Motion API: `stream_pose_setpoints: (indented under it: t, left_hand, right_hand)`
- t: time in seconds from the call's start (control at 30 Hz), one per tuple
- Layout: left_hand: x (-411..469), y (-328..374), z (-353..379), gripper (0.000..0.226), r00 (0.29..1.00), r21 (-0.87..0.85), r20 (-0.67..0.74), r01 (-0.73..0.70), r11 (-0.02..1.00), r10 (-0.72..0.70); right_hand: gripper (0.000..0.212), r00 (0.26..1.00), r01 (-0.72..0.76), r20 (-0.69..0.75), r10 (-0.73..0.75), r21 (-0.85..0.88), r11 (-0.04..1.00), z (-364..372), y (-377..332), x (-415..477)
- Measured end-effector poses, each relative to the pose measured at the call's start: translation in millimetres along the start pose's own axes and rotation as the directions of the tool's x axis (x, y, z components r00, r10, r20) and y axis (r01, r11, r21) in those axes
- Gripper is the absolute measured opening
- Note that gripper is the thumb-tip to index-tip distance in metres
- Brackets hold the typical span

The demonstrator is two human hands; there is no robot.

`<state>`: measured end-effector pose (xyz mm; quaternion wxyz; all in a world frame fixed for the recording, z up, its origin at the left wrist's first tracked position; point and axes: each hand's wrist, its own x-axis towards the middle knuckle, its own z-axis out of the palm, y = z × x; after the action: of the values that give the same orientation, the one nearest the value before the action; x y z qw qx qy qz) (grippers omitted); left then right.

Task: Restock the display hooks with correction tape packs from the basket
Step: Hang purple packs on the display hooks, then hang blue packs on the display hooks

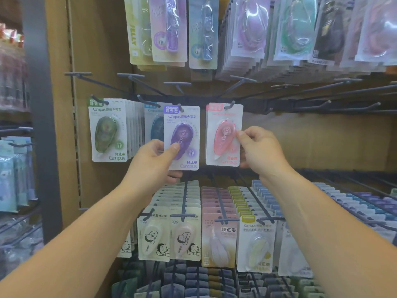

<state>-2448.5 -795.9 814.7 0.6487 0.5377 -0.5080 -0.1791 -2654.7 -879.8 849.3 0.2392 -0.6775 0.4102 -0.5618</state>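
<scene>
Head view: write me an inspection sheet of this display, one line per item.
Surface: wooden back panel with dark hooks; several at the right are bare.
Job's things: purple pack and pink pack each hang at a hook's tip; green pack fronts a stack to their left; basket not in view.
Clutter: nothing seen.
Hands: left hand grips the purple pack, thumb on its front; right hand pinches the pink pack's right edge.
Cables: nothing seen.
Surroundings: fuller rows of upper packs and lower packs; dark post at left.
</scene>
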Motion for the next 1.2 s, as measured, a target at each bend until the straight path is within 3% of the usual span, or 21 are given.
stream_pose_setpoints:
  t: [0.07,0.13,0.23,0.33,0.47,0.6,0.7,0.8,0.87,1.03,1.2]
  left_hand:
    - [-7.7,-1.1,-5.1,0.023,0.998,0.095,-0.025,-0.051,0.994,0.054]
    - [-16.5,-1.1,-13.3,0.026,0.988,0.324,-0.035,-0.131,0.937,0.150]
    - [-32.6,3.6,-27.8,0.041,0.960,0.619,-0.017,-0.208,0.757,0.278]
    - [-56.9,11.6,-35.6,0.050,0.908,0.761,0.035,-0.295,0.579,0.417]
    - [-98.5,10.4,-26.6,0.037,0.751,0.720,0.177,-0.539,0.437,0.636]
    - [-140.1,-2.1,-2.0,0.043,0.623,0.545,0.305,-0.735,0.404,0.720]
    - [-176.6,-16.2,26.1,0.045,0.606,0.423,0.393,-0.787,0.449,0.692]
    - [-215.4,-37.6,57.9,0.051,0.640,0.374,0.527,-0.765,0.524,0.559]
    - [-242.5,-53.5,80.6,0.052,0.627,0.355,0.619,-0.761,0.543,0.473]
    - [-314.2,-89.2,147.2,0.052,0.562,0.320,0.759,-0.762,0.562,0.330]
    - [-391.8,-122.4,217.9,0.053,0.538,0.353,0.829,-0.716,0.602,0.153]
  right_hand:
    - [0.026,1.000,-0.019,-0.002,0.019,-0.004,1.000,-5.1,0.7,-7.4]
    - [0.024,0.999,-0.029,-0.020,0.029,-0.025,0.999,-12.8,1.1,-17.9]
    - [0.021,0.997,-0.042,-0.062,0.041,-0.008,0.999,-29.6,1.7,-39.0]
    - [0.022,0.994,-0.032,-0.107,0.023,-0.087,0.996,-50.3,5.2,-67.6]
    - [0.026,0.995,-0.048,-0.093,0.025,-0.253,0.966,-79.7,18.0,-115.3]
    - [0.030,0.993,-0.114,-0.061,0.099,-0.352,0.929,-115.3,45.7,-174.3]
    - [0.028,0.982,-0.173,-0.015,0.190,-0.482,0.859,-147.5,67.0,-224.2]
    - [0.026,0.937,-0.249,0.054,0.344,-0.588,0.770,-185.0,88.1,-273.3]
    - [0.023,0.899,-0.275,0.086,0.430,-0.653,0.706,-212.9,105.3,-302.3]
    - [0.020,0.752,-0.271,0.206,0.626,-0.769,0.579,-285.6,161.2,-362.1]
    - [0.024,0.605,-0.233,0.327,0.726,-0.799,0.554,-359.1,231.4,-397.1]
